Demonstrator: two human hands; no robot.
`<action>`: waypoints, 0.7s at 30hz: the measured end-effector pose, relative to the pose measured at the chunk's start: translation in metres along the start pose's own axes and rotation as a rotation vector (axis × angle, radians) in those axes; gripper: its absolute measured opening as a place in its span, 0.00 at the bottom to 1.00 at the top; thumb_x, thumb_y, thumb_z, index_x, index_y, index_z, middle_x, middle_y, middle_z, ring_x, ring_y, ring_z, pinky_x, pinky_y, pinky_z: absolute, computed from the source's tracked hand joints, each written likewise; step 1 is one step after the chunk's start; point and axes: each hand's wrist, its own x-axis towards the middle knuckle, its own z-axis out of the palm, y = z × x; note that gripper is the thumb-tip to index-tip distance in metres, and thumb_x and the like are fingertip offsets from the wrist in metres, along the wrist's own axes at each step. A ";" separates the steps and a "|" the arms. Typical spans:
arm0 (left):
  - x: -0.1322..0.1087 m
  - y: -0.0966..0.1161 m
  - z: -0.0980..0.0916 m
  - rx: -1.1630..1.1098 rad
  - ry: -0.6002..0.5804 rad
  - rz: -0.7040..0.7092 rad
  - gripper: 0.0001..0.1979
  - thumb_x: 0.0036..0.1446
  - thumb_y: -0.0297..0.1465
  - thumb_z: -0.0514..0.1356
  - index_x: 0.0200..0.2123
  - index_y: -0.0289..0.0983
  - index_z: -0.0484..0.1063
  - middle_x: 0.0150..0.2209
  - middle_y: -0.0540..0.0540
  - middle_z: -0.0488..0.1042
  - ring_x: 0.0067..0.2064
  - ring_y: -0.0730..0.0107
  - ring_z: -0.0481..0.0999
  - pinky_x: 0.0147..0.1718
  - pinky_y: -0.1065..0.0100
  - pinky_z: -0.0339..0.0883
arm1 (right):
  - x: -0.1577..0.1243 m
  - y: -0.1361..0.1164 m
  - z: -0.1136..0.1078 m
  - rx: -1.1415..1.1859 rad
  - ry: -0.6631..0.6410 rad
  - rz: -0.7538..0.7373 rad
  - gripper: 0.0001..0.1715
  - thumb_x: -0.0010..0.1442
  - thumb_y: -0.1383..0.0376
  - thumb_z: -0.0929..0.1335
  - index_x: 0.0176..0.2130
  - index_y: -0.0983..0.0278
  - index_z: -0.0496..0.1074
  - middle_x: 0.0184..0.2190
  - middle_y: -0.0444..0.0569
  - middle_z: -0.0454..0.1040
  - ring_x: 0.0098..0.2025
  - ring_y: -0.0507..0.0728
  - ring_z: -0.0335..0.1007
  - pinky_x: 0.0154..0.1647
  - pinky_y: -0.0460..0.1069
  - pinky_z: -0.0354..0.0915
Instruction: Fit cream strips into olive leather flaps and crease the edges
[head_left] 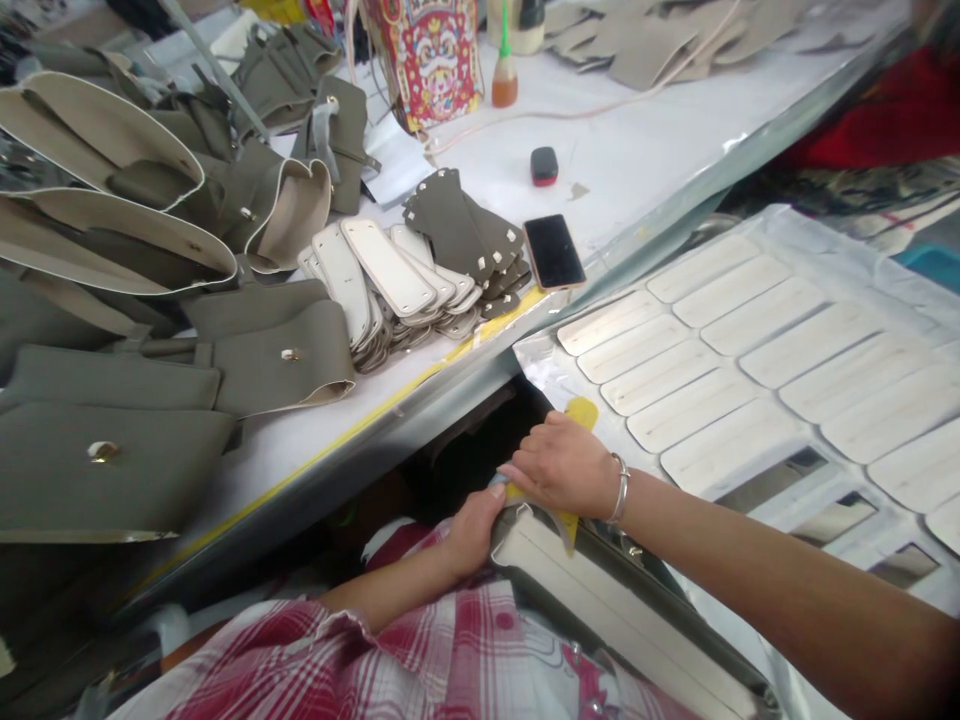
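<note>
Across my lap lies an olive bag or bag part with a cream inner side point(592, 590), its near end tilted up under my hands. My left hand point(476, 525) is closed on its upper corner, the thumb pressed toward the other hand. My right hand point(566, 465), with a bracelet at the wrist, is wrapped round a flat yellow piece point(582, 411) that shows above and below the fist. Both hands meet at the bag's edge. A small bluish bit shows between the thumbs; I cannot make out what it is. The fingertips are partly hidden.
Olive bags point(285, 350) crowd the white table's left side. Beside them lie pale oblong pieces point(390, 270), dark strips point(465, 230) and a phone point(554, 252). Farther back stands an oil bottle point(505, 80). White oblong panels point(810, 340) lie in rows at right. A dark gap separates the tables.
</note>
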 end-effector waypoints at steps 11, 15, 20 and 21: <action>0.004 0.004 -0.003 -0.067 -0.004 0.035 0.31 0.63 0.43 0.33 0.41 0.33 0.71 0.39 0.39 0.74 0.41 0.62 0.72 0.44 0.59 0.67 | -0.005 -0.002 0.001 -0.117 -0.070 0.049 0.27 0.64 0.55 0.56 0.23 0.65 0.71 0.21 0.49 0.71 0.26 0.53 0.61 0.31 0.52 0.44; 0.015 0.018 -0.013 -0.246 -0.083 -0.032 0.29 0.64 0.41 0.34 0.35 0.33 0.71 0.33 0.42 0.73 0.35 0.66 0.70 0.40 0.62 0.67 | -0.007 -0.006 0.001 -0.115 -0.088 0.122 0.27 0.65 0.56 0.56 0.23 0.64 0.70 0.20 0.49 0.71 0.26 0.53 0.61 0.31 0.52 0.44; 0.027 0.027 -0.022 -0.488 -0.177 -0.070 0.24 0.63 0.39 0.39 0.33 0.33 0.70 0.32 0.44 0.72 0.34 0.68 0.69 0.39 0.65 0.66 | -0.011 -0.010 0.004 -0.125 -0.079 0.206 0.28 0.65 0.56 0.56 0.22 0.64 0.69 0.20 0.48 0.71 0.25 0.53 0.61 0.31 0.52 0.44; 0.029 0.027 -0.022 -0.504 -0.187 -0.072 0.24 0.63 0.39 0.39 0.33 0.33 0.70 0.33 0.44 0.72 0.35 0.68 0.69 0.39 0.65 0.66 | -0.012 -0.011 0.005 -0.122 -0.074 0.214 0.28 0.65 0.56 0.56 0.22 0.64 0.69 0.20 0.49 0.71 0.25 0.53 0.61 0.31 0.52 0.44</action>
